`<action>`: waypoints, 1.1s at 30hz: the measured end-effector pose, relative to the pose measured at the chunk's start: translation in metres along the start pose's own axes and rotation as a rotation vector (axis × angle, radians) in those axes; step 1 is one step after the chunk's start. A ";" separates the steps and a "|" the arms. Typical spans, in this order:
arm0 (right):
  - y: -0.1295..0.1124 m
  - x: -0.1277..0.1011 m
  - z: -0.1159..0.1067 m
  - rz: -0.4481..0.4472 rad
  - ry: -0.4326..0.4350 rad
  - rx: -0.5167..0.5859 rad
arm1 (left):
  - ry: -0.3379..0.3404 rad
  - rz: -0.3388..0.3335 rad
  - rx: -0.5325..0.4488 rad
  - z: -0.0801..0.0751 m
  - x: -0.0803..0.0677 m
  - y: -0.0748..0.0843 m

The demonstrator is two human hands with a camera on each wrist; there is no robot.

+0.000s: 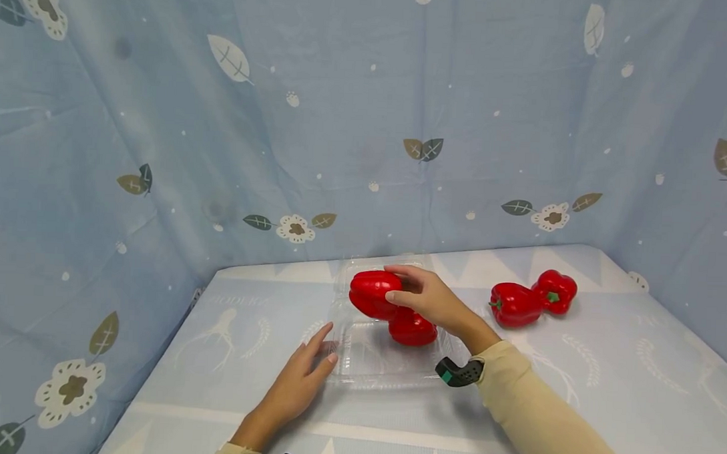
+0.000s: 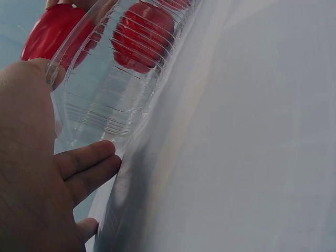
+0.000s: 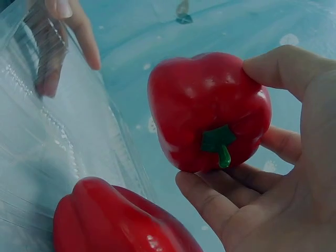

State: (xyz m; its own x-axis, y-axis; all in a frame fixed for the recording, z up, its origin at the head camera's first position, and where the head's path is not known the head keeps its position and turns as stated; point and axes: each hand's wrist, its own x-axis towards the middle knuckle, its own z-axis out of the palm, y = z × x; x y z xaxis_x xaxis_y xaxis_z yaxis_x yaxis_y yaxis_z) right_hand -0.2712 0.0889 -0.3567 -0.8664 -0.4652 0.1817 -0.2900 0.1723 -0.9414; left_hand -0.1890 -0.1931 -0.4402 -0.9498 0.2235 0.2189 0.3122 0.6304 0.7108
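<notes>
Head view: the right hand [image 1: 430,299] grips a red bell pepper [image 1: 373,293] above the clear plastic clamshell tray [image 1: 364,371], just over a second pepper [image 1: 412,327] lying inside it. The left hand [image 1: 298,378] rests flat-fingered against the tray's near-left corner.

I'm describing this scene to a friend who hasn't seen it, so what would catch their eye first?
The bright red peppers stand out against the pale blue cloth: the right hand grips one pepper above a clear plastic tray, where a second pepper already lies. Two more peppers sit touching on the table to the right. The left hand rests its fingers against the tray's near left edge.
</notes>
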 end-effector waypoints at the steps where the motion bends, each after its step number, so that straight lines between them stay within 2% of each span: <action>1: 0.000 0.001 0.001 0.000 -0.002 -0.002 | -0.001 -0.005 0.000 0.000 0.000 0.000; 6: 0.004 0.005 0.003 0.001 -0.008 -0.004 | -0.001 -0.033 0.012 0.000 0.000 -0.002; 22: 0.013 0.014 0.012 -0.003 -0.045 -0.035 | 0.007 -0.056 0.016 -0.001 0.000 -0.001; 29: 0.011 0.016 0.014 0.029 -0.036 -0.101 | -0.001 -0.056 0.007 0.001 0.002 -0.001; 33: 0.009 0.017 0.016 0.014 -0.046 -0.144 | -0.007 -0.046 0.002 0.002 0.003 -0.002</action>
State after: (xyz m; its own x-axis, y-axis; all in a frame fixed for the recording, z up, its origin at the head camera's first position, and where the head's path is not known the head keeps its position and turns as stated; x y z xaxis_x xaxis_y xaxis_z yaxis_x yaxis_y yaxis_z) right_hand -0.2825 0.0683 -0.3667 -0.8520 -0.5008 0.1529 -0.3366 0.3002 -0.8925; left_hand -0.1922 -0.1923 -0.4423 -0.9630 0.1997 0.1812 0.2682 0.6419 0.7183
